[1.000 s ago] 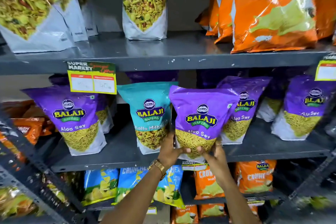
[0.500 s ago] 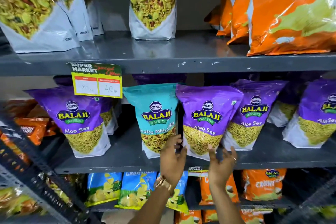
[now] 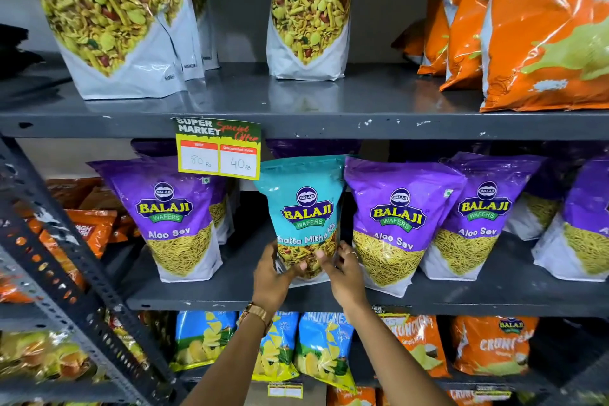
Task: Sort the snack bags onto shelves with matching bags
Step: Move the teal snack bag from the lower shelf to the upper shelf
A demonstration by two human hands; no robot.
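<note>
While both hands grip its lower part, a teal Khatta Mitha Mix bag stands on the middle shelf among purple Aloo Sev bags. Left hand and right hand fingers press its sides. A price tag hangs just above (upper-left), with narrow gaps either side.

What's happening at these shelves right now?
A person is sorting snack bags. Both hands, left hand and right hand, grip the teal Khatta Mitha Mix bag, which stands among purple Aloo Sev bags on the middle shelf. Matching teal bags sit on the shelf above.
</note>
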